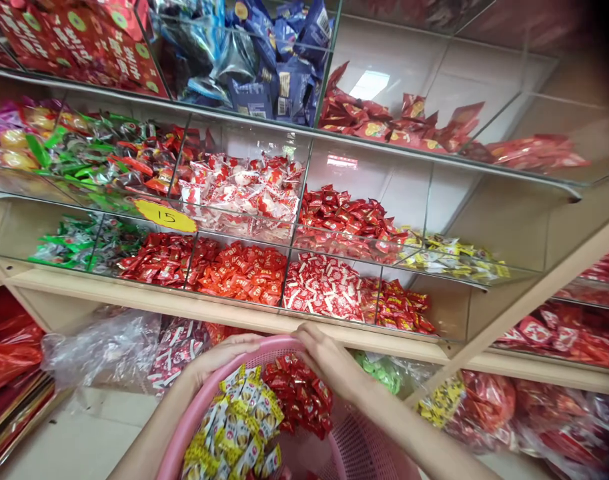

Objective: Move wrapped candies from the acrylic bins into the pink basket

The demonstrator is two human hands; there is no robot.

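A pink plastic basket with perforated walls fills the bottom middle of the view, below the lowest shelf. My left hand is closed on its far rim at the left, fingers lying along the outside. On the right part of the same rim, my right hand grips with its fingers over the edge. Inside the basket lie yellow-and-white wrapped candies on the left and a heap of red wrapped candies at the far side. Part of the basket floor shows between them; its near side is cut off.
Clear-walled shelf bins hold red candies, red-and-white candies and blue packets. A yellow price tag reads 15. Under the wooden shelf edge are plastic bags and bagged candies.
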